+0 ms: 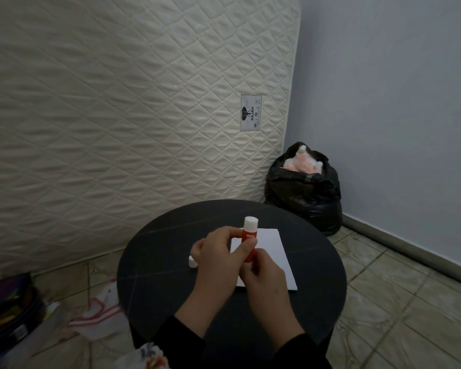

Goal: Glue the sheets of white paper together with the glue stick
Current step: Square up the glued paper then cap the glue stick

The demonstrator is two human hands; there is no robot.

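A red glue stick (249,237) with a white top stands upright over the round black table (171,275). My left hand (218,258) wraps its middle from the left. My right hand (264,278) pinches its lower end from below. White paper sheets (274,251) lie flat on the table behind and to the right of my hands, partly hidden by them. A small white piece (192,262), perhaps a cap, lies on the table just left of my left hand.
A quilted mattress (117,115) leans upright behind the table. A full black rubbish bag (304,190) sits in the far right corner. A dark case (8,312) and a white plastic bag (101,312) lie on the tiled floor at the left.
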